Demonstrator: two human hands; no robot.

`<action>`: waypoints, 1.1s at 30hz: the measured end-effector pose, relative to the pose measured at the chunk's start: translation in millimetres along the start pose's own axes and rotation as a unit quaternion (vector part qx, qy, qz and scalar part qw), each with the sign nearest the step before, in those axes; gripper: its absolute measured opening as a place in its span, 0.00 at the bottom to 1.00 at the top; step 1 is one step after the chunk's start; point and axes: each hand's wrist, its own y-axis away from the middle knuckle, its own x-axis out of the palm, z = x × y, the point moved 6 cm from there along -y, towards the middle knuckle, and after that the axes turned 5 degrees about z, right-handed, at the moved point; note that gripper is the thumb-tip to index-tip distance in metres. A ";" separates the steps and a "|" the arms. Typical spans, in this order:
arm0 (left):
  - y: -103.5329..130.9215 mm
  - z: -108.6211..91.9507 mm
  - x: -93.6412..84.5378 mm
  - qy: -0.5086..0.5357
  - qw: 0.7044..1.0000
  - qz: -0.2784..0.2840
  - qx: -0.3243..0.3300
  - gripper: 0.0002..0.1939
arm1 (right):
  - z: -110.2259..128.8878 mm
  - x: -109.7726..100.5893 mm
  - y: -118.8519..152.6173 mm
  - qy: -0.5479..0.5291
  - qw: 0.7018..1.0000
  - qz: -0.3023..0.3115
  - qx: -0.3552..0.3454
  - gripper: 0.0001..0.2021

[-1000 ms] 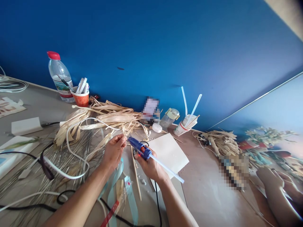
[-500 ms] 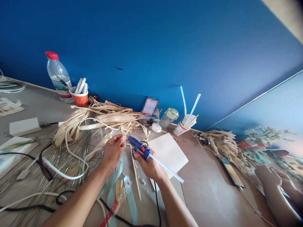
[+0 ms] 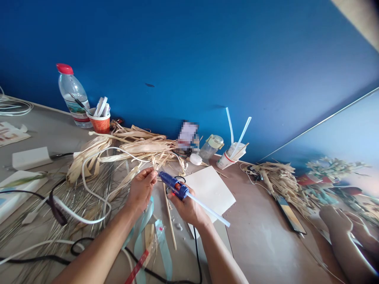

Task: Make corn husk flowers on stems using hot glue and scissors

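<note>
A blue hot glue gun point(image 3: 170, 183) is wrapped in my right hand point(image 3: 188, 209), its nozzle pointing left and a long translucent glue stick point(image 3: 210, 211) jutting from its back. The closed fingers of my left hand point(image 3: 142, 187) pinch a small pale piece of dried husk point(image 3: 154, 161), mostly hidden by the fingertips. The nozzle sits right beside those fingertips; whether it touches the husk I cannot tell. Behind my left hand lies a heap of dried corn husks point(image 3: 142, 148). A white sheet point(image 3: 211, 185) lies beneath and beyond the glue gun.
Thin wires point(image 3: 89, 201) and a white cable point(image 3: 84, 177) spread on the left. A water bottle point(image 3: 74, 98), an orange cup point(image 3: 100, 123), a glass jar point(image 3: 211, 146) and a cup of glue sticks point(image 3: 229, 157) line the wall. Another person's hands point(image 3: 340, 223) rest far right, near a phone point(image 3: 290, 217).
The glue gun has shifted slightly left, bringing its nozzle closer to my left fingertips. My left hand keeps its pinch almost in place.
</note>
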 end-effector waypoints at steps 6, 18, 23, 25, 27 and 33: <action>0.4 -0.4 0.6 0.003 1.000 0.000 0.001 0.08 | 1.4 -0.6 -0.4 -0.001 1.000 0.005 0.004 0.08; -0.7 0.4 -1.5 0.006 1.000 -0.002 0.000 0.09 | -22.2 -16.6 -1.0 -0.233 0.967 -0.046 0.093 0.17; -0.9 2.2 -2.1 0.024 1.000 -0.006 -0.007 0.14 | -40.2 -22.8 -1.1 -0.428 0.889 -0.048 0.155 0.22; -0.8 3.5 -1.1 0.028 0.999 0.000 -0.014 0.14 | -49.4 -24.8 4.5 -0.479 0.857 -0.032 0.188 0.22; -0.7 4.3 -0.3 0.035 0.999 0.002 -0.018 0.14 | -61.7 -27.5 14.4 -0.499 0.836 -0.027 0.227 0.22; 0.3 3.6 3.2 0.044 0.999 0.014 -0.022 0.13 | -101.2 -29.1 45.6 -0.537 0.773 -0.046 0.335 0.20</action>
